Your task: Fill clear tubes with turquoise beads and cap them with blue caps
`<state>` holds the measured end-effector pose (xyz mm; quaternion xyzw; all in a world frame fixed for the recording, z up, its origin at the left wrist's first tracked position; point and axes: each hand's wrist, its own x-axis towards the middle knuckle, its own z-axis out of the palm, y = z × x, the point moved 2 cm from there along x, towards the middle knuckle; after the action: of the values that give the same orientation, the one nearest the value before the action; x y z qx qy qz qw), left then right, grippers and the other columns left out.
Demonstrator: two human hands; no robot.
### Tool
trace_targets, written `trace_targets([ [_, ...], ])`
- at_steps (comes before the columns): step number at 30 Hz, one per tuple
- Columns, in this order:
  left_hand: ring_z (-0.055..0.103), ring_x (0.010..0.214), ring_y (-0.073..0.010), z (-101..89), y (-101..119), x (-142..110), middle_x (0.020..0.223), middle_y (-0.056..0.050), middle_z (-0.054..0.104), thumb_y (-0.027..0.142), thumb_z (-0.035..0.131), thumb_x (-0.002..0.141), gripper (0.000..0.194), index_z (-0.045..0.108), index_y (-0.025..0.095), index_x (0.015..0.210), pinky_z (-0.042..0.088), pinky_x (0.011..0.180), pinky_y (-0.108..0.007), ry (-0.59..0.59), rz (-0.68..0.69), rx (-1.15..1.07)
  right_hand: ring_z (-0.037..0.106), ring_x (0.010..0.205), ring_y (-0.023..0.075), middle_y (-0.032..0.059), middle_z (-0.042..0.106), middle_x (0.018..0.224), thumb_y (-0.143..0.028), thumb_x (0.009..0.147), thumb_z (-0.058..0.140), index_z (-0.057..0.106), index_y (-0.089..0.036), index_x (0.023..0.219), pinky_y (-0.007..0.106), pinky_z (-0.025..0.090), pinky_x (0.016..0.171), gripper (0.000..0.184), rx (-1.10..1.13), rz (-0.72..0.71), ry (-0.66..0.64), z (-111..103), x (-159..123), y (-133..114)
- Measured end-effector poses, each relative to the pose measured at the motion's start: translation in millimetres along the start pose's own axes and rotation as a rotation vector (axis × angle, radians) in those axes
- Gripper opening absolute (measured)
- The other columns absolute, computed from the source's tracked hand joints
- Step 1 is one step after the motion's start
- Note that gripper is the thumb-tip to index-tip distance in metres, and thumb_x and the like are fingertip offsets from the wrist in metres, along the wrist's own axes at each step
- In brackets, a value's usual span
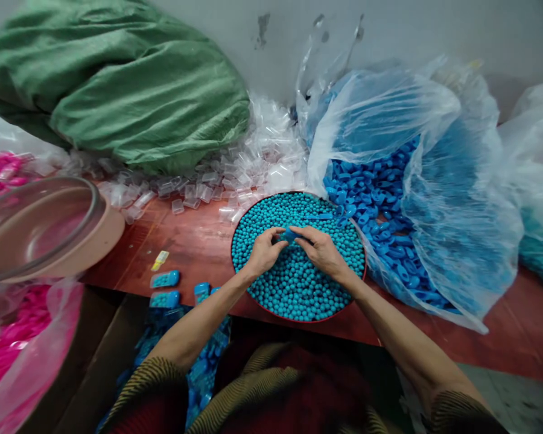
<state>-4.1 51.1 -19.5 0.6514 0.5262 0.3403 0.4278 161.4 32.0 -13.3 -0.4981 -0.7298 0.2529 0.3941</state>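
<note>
Both of my hands meet over a round red-rimmed tray (366, 265) full of small turquoise balls (294, 289). Between their fingertips is a small plastic container with a blue cap (289, 235), partly covered by the fingers. My left hand (266, 250) pinches it from the left. My right hand (319, 250) grips its blue end from the right. Just beyond the hands, a few blue caps (319, 216) lie on the balls at the tray's far right. Whether the container has balls inside, I cannot tell.
Blue caps (375, 193) spill from a clear plastic bag (466, 199) on the right. Empty clear containers (257, 163) are heaped at the back, beside a green sack (154, 90). Filled containers (165, 279) lie at the table's front edge. A pink basin (108, 232) stands left.
</note>
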Motion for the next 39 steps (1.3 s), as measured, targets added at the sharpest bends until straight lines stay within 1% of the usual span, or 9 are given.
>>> trace_targets([
  [4,0.057,0.083,-0.0144,-0.9,-5,3,0.089,-0.002,0.064,0.019,0.060,0.072,0.026,0.062,0.014,0.097,0.045,0.079,-0.026,-0.075,-0.091,-0.228,0.061,0.078,0.0194,0.0058,0.067,0.084,-0.022,0.085,0.047,0.066,-0.023,0.113,0.034,0.050,0.077,0.033,-0.099,-0.007,-0.107,-5,-3,-2],
  [6,0.057,0.084,-0.0139,-1.1,-6,1,0.090,-0.002,0.064,0.019,0.060,0.071,0.025,0.062,0.014,0.096,0.045,0.079,-0.026,-0.087,-0.118,-0.284,0.062,0.079,0.0202,0.0064,0.068,0.086,-0.022,0.084,0.047,0.067,-0.023,0.110,0.035,0.050,0.078,0.033,-0.112,0.011,-0.145,-11,-5,-1],
  [9,0.056,0.085,-0.0133,0.5,-2,-2,0.091,-0.002,0.064,0.019,0.061,0.070,0.027,0.062,0.015,0.097,0.045,0.079,-0.025,-0.078,-0.128,-0.342,0.063,0.088,0.0206,0.0052,0.070,0.097,-0.024,0.083,0.050,0.067,-0.024,0.108,0.035,0.049,0.082,0.030,-0.027,0.076,-0.049,-17,-6,-4],
  [14,0.057,0.076,-0.0132,11.8,13,-7,0.094,-0.004,0.062,0.029,0.064,0.070,0.040,0.057,0.015,0.107,0.048,0.055,-0.021,-0.148,-0.183,-0.549,0.059,0.062,0.0148,-0.0003,0.067,0.071,-0.032,0.083,0.052,0.069,-0.021,0.090,0.026,0.047,0.061,0.022,0.126,0.216,0.057,-9,-4,-14],
  [19,0.054,0.075,-0.0126,18.3,18,-11,0.103,-0.007,0.059,0.024,0.064,0.070,0.057,0.050,0.014,0.123,0.047,0.047,-0.018,-0.088,-0.201,-0.564,0.060,0.063,0.0157,0.0013,0.069,0.073,-0.032,0.083,0.052,0.070,-0.021,0.088,0.027,0.047,0.063,0.022,0.092,0.184,0.119,-8,-7,-21],
  [21,0.054,0.073,-0.0121,19.0,18,-14,0.102,-0.006,0.060,0.023,0.063,0.070,0.058,0.049,0.016,0.126,0.047,0.047,-0.018,-0.088,-0.201,-0.539,0.062,0.067,0.0167,0.0020,0.071,0.079,-0.030,0.084,0.051,0.071,-0.022,0.093,0.028,0.049,0.067,0.023,0.083,0.151,0.089,-8,-10,-21],
  [29,0.041,0.052,-0.0051,19.1,21,-22,0.076,0.002,0.053,0.026,0.056,0.075,0.029,0.056,0.019,0.103,0.034,0.039,-0.014,-0.073,-0.092,-0.374,0.065,0.070,0.0172,0.0031,0.072,0.082,-0.030,0.082,0.052,0.072,-0.023,0.092,0.029,0.050,0.068,0.023,0.086,0.008,-0.099,-15,-12,-12],
  [35,0.053,0.051,-0.0077,18.2,25,-29,0.079,0.002,0.054,0.029,0.058,0.074,0.042,0.049,0.021,0.114,0.045,0.042,-0.019,-0.249,-0.182,-0.511,0.057,0.058,0.0136,0.0004,0.067,0.071,-0.035,0.079,0.055,0.072,-0.023,0.093,0.027,0.048,0.056,0.025,0.287,0.151,-0.239,-27,-12,-4],
  [39,0.051,0.046,-0.0062,15.0,25,-32,0.079,0.001,0.056,0.032,0.058,0.074,0.038,0.050,0.021,0.110,0.041,0.038,-0.017,-0.194,-0.200,-0.513,0.059,0.064,0.0117,0.0017,0.067,0.087,-0.033,0.074,0.065,0.069,-0.023,0.099,0.027,0.051,0.060,0.028,0.497,0.244,-0.249,-27,-16,-7],
])
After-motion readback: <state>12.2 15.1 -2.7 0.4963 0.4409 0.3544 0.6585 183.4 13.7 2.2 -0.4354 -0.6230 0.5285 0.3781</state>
